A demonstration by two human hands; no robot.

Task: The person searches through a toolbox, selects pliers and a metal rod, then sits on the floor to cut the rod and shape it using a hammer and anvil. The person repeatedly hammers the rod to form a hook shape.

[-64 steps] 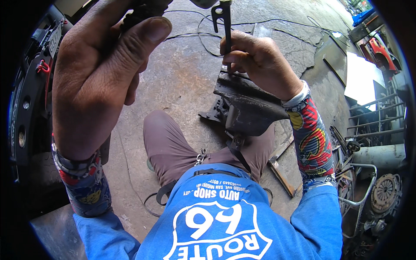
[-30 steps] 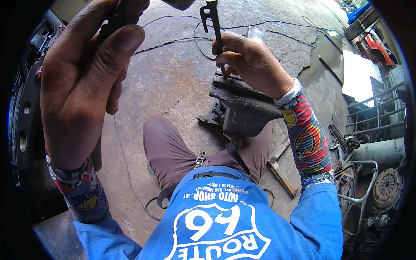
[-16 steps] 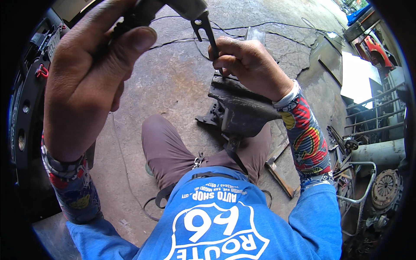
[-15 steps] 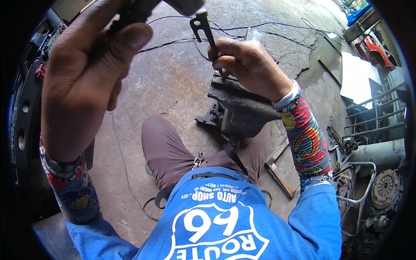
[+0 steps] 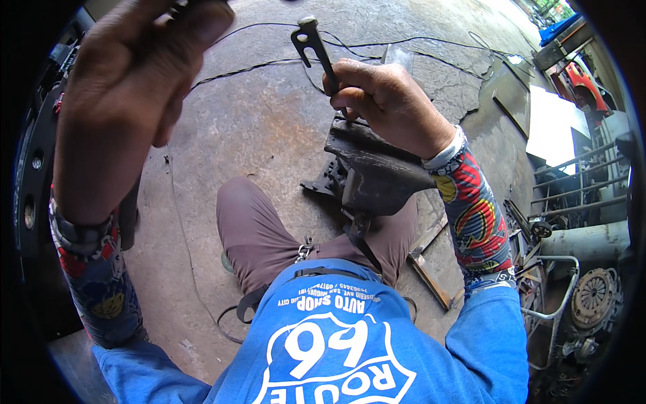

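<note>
My right hand (image 5: 390,104) pinches the shank of a black metal stake (image 5: 313,44), which has a hook and a hole near its flat top. It stands nearly upright, leaning slightly left, its lower end at the jaws of a dark bench vise (image 5: 380,172); my fingers partly cover that end. Raised at the upper left, my left hand (image 5: 128,94) is closed around a hammer (image 5: 195,8). Most of the hammer lies beyond the top of the picture. The vise sits in front of my right thigh.
Black cables (image 5: 262,65) cross the concrete floor (image 5: 269,135) beyond the vise. Clutter at right includes a metal rack (image 5: 579,185), a round clutch plate (image 5: 593,296) and a white sheet (image 5: 548,128). A dark vehicle part (image 5: 33,188) stands at far left.
My left hand has risen and shifted left with the hammer, whose head has nearly left the picture. The stake and my right hand have stayed almost in place.
</note>
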